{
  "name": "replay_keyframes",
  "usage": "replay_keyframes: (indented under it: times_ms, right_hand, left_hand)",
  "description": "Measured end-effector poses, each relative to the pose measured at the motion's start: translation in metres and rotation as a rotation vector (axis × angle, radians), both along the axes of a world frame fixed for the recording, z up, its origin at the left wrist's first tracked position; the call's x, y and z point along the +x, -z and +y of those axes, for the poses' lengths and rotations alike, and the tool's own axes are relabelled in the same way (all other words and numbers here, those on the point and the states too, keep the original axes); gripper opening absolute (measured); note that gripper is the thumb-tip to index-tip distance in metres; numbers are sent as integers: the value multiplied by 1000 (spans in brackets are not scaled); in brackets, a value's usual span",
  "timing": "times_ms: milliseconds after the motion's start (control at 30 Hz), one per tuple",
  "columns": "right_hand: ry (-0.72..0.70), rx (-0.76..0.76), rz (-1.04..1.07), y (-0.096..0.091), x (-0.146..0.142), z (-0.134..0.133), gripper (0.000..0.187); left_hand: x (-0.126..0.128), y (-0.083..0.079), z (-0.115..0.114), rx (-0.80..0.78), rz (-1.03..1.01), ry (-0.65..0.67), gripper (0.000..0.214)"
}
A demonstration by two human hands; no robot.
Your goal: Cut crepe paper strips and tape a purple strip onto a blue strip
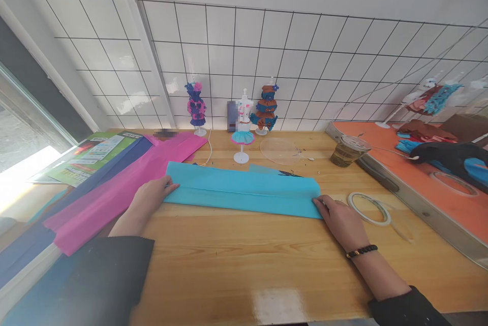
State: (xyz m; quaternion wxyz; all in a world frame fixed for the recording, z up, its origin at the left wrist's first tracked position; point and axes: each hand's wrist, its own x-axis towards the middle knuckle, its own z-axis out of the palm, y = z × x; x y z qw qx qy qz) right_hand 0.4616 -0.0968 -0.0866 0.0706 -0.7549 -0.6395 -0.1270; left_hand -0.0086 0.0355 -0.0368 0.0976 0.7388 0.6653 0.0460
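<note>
A long folded sheet of light blue tissue paper [244, 188] lies across the wooden table [236, 260]. My left hand [150, 198] rests on its left end, fingers closed on the paper's edge with the thumb on top. My right hand [339, 219] presses the right end, fingers curled against the fold. A black bead bracelet [361, 251] sits on my right wrist.
Pink paper [125, 183] and dark blue paper [57, 214] lie at the left, beside green booklets [91, 155]. A tape roll [369, 207], a lidded cup [347, 150], a clear disc [280, 150] and three small dress figures [242, 130] stand behind. Another person's black-gloved hand [446, 155] works over an orange mat [419, 183].
</note>
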Motion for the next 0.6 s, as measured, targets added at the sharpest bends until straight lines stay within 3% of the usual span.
replay_keyframes:
  times_ms: [333,433,533,600]
  right_hand:
    - [13,-14,-29,-1,-3,0,36]
    - [20,-22,-63,-2,-5,-1,35]
    - [7,-22,-74,-3,-6,-1,35]
    - [5,-18,-73,-2,-5,0,35]
  left_hand:
    - [-7,7,5,4,-15,-33,40]
    - [-5,7,5,98,2,-9,41]
    - [16,7,2,301,57,80,40]
    - [41,11,-6,367,32,270,38]
